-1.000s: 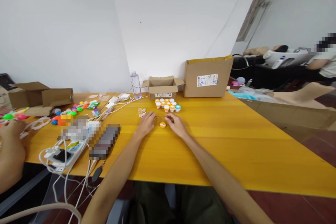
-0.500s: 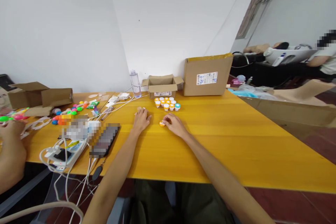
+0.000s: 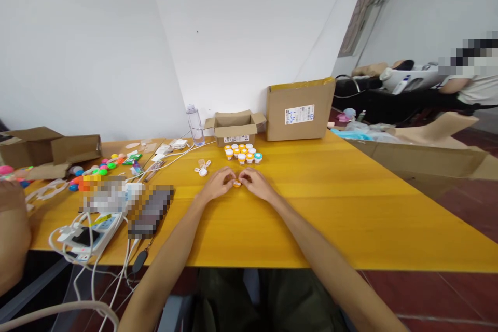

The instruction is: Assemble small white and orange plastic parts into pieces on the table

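A small round orange cap with white on it is between my two hands, just above or on the table. My right hand pinches it from the right. From the left, the thumb and fingers of my left hand close on its other edge. Beyond my left hand lie small white pieces, among them a round white part, beside a clear cup-like piece. Farther off stands a cluster of small jars with white and orange tops, one of them teal.
Behind the jars are an open cardboard box, a water bottle and a tall carton. To the left lie a phone, a power strip with cables, and colourful beads. Another person's arm rests at far left.
My left hand has left the small white pieces and come right to the orange cap, uncovering those pieces. My right hand still holds the cap. The view has shifted slightly.
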`<state>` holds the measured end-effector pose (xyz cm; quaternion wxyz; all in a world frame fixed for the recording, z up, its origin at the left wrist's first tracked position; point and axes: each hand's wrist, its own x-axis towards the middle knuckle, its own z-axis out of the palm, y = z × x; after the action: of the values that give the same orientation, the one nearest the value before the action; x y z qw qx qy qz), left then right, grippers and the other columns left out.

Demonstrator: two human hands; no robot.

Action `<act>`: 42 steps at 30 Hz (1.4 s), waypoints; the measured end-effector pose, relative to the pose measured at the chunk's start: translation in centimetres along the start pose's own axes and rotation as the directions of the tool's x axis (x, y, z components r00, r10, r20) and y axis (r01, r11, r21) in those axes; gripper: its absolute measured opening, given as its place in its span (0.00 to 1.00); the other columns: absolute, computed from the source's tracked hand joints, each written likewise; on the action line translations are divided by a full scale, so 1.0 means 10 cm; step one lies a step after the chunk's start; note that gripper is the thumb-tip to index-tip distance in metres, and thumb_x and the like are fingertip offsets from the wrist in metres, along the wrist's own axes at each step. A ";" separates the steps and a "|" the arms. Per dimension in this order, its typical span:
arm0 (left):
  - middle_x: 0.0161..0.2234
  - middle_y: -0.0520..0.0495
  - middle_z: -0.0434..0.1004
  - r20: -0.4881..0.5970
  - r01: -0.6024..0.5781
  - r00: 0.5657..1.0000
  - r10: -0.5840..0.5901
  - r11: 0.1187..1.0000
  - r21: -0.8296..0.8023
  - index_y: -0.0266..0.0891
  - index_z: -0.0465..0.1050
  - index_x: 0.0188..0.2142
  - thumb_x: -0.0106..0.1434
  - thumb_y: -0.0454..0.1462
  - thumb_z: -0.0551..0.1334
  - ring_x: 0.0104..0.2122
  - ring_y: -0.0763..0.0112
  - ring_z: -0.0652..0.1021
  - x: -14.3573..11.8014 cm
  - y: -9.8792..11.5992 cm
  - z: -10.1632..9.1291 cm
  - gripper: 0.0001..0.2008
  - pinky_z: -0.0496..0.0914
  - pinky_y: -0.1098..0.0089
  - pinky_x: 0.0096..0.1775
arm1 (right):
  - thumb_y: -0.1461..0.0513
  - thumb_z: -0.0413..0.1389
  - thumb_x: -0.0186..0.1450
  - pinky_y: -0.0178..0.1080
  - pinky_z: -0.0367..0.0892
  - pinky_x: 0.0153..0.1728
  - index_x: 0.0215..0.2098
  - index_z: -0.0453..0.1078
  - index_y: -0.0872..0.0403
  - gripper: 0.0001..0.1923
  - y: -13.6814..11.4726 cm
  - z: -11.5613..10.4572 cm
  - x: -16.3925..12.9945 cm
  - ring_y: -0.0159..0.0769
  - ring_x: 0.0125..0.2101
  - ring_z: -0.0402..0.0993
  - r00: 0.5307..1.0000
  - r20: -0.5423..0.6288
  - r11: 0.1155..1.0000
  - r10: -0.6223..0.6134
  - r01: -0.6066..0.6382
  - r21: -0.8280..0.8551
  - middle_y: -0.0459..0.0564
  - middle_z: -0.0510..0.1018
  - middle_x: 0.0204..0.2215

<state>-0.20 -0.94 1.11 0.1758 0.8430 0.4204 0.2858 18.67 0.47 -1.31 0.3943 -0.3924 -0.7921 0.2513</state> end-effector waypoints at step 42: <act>0.18 0.58 0.62 0.100 0.152 0.983 -0.156 0.987 0.045 0.42 0.68 0.29 0.59 0.36 0.58 0.22 0.73 0.65 0.01 0.17 0.00 0.03 0.58 0.72 0.27 | 0.70 0.55 0.64 0.38 0.65 0.41 0.31 0.70 0.51 0.08 -0.15 -0.06 -0.08 0.36 0.37 0.71 0.990 0.108 0.987 -0.092 0.105 -0.118 0.47 0.74 0.33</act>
<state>0.82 -1.87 2.06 0.2031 0.8246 0.4801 0.2197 18.79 -0.97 -0.23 0.3401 -0.3631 -0.8437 0.2019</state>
